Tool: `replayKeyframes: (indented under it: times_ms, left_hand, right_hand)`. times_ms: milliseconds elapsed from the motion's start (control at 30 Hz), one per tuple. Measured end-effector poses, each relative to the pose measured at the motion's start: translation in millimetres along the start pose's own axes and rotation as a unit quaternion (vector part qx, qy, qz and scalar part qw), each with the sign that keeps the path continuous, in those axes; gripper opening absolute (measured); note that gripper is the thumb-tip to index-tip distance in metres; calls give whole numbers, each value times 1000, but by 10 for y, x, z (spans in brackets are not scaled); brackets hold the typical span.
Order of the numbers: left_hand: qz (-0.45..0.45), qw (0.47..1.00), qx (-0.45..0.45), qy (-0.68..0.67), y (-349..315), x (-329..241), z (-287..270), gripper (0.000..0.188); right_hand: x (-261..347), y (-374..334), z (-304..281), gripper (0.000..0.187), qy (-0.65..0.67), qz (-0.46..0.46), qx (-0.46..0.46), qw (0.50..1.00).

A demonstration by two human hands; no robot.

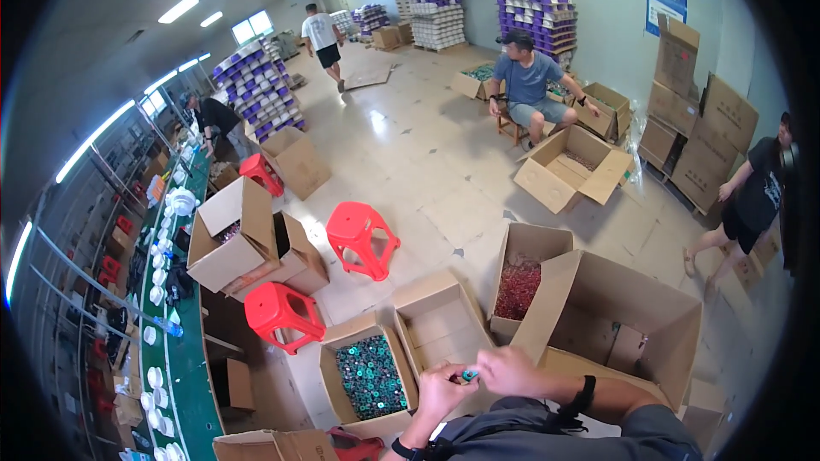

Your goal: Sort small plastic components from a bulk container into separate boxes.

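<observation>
In front of my body, both hands meet over the cartons. My left hand is closed, with a small teal piece pinched at its fingertips. Close beside it, my right hand has its fingers curled together near that piece; what it grips, if anything, is hidden. To the left of my hands stands an open carton holding many small round green and dark parts. A shallow open carton lies just beyond my hands. Farther right, small red parts fill the bottom of a taller carton.
A large open carton stands at my right. Red stools and more cartons stand at left, beside a green workbench with white parts. A seated person is among cartons ahead; another person is at far right.
</observation>
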State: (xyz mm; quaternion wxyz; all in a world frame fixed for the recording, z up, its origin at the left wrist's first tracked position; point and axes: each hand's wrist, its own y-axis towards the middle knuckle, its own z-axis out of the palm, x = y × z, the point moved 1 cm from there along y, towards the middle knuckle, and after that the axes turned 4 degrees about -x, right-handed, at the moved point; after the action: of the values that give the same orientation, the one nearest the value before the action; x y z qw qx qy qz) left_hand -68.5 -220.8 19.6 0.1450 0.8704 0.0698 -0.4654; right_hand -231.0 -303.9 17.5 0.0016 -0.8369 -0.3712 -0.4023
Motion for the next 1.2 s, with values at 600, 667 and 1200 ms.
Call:
replayKeyframes:
  times_ms: [600,667,1200]
  left_hand:
    - [41,997,-30,59,14,327,-28,22]
    - [40,997,-31,51,-29,353,-10,22]
    - [-243,924,-158,250,-787,2373,-282,34]
  right_hand:
    - [141,112,-23,22,-66,-12,104,992]
    - [192,62,26,24,-6,-1,73,997]
    - [-1263,-1171,59,34,3,392,76,917]
